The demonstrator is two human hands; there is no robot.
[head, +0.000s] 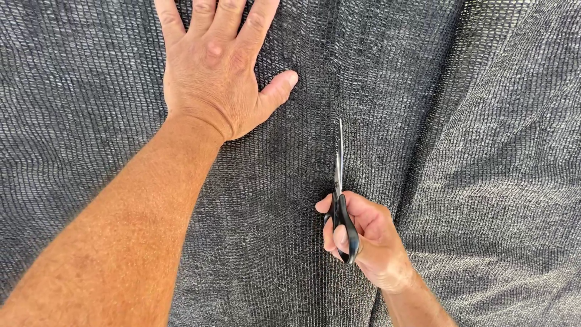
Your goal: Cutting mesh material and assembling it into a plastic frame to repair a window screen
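Note:
A dark grey woven mesh cloth (472, 121) fills the whole view, lying in soft folds. My left hand (215, 72) presses flat on it near the top, fingers spread and thumb pointing right. My right hand (366, 239) is low and right of centre, its fingers through the black handles of a pair of scissors (340, 188). The silver blades point straight up and away from me, edge-on against the cloth, their tips just below and right of my left thumb. Whether the blades are under the mesh I cannot tell.
A long fold in the mesh runs from the top right down to my right wrist. Lighter grey mesh lies at the far right and far left. Nothing but cloth is in view.

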